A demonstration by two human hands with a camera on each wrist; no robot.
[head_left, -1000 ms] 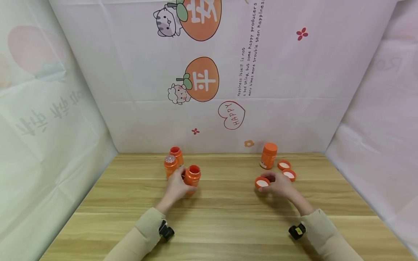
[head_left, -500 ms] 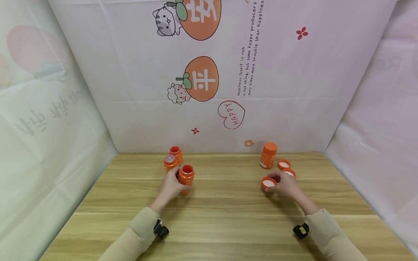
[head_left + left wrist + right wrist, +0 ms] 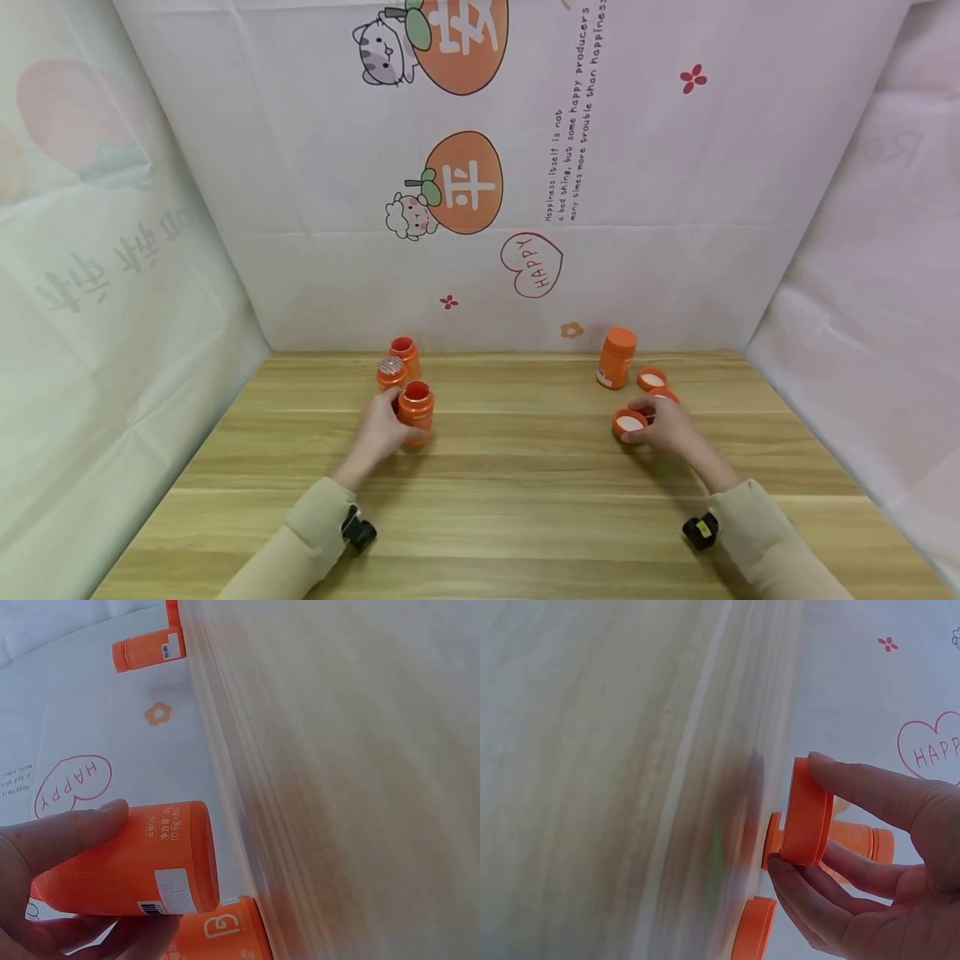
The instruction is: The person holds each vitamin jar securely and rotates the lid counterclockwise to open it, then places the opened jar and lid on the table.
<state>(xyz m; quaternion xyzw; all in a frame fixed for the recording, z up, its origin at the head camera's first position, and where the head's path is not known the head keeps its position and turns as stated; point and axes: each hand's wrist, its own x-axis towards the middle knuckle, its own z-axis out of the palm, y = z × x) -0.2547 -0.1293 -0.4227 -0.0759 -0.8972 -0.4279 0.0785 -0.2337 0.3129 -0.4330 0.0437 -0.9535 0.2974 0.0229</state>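
My left hand (image 3: 381, 427) grips an uncapped orange bottle (image 3: 417, 410) around its side; the red-rimmed mouth faces up. In the left wrist view the bottle's label and base (image 3: 176, 892) show, with another bottle (image 3: 221, 934) close under it. Behind that hand stand an orange bottle with a silvery seal (image 3: 391, 372) and a bottle with an uncovered mouth (image 3: 405, 353). My right hand (image 3: 669, 427) pinches an orange cap (image 3: 629, 424) by its edge, white inside upward. The right wrist view has thumb and fingers on opposite sides of this cap (image 3: 807, 814).
A capped orange bottle (image 3: 617, 358) stands at the back right. Beside it two loose caps lie inside up, one further back (image 3: 652, 379) and one (image 3: 664, 397) partly behind my right hand. A printed white sheet (image 3: 637, 275) rises at the table's (image 3: 517, 500) back edge.
My left hand has moved left with the bottle, toward the other two. The right hand has shifted right with its cap, toward the loose caps.
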